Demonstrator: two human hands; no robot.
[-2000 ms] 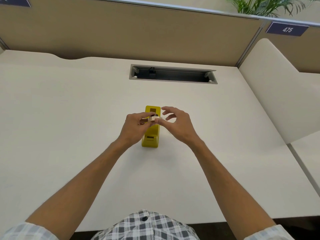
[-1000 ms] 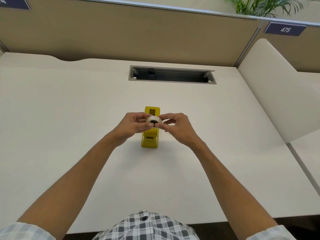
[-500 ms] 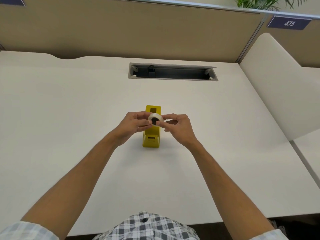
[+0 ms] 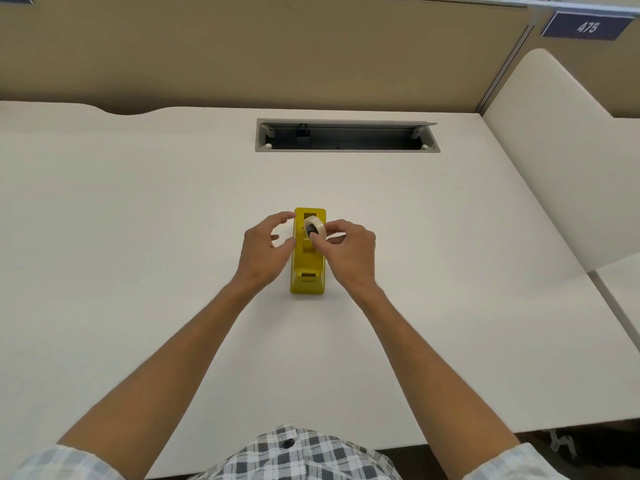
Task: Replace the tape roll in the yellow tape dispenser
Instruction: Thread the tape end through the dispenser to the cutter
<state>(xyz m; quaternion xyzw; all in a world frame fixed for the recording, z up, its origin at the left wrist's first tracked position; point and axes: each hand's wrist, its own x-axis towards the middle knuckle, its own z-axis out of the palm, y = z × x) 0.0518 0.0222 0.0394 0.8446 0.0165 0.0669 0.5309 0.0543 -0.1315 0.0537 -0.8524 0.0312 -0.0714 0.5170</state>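
Yellow plastic marks the tape dispenser, which stands on the white table near its middle, lengthwise, with its cutter end toward the person and its roll bay at the far end. Over that bay the right hand pinches a pale tape roll between thumb and fingertips; the roll stands on edge, its dark core facing left and toward the camera. Whether it already rests in the cradle or hangs just above it cannot be told from this angle.

Beside the dispenser's left wall, the left hand is spread in a loose curl, holding nothing, its fingers close to the yellow body and possibly brushing it.

As for progress, I would judge the task to be well past its middle: no other roll or empty core lies anywhere on the table, and the one roll in view is at the mouth of the bay. What remains, by my reading, is to seat the core fully in its slots, draw the free end of the tape forward along the body, and press it onto the cutter at the near end. No loose tape end shows yet over the cutter, so that step looks undone.

Farther off, a grey cable slot is set into the table, well apart from the work.
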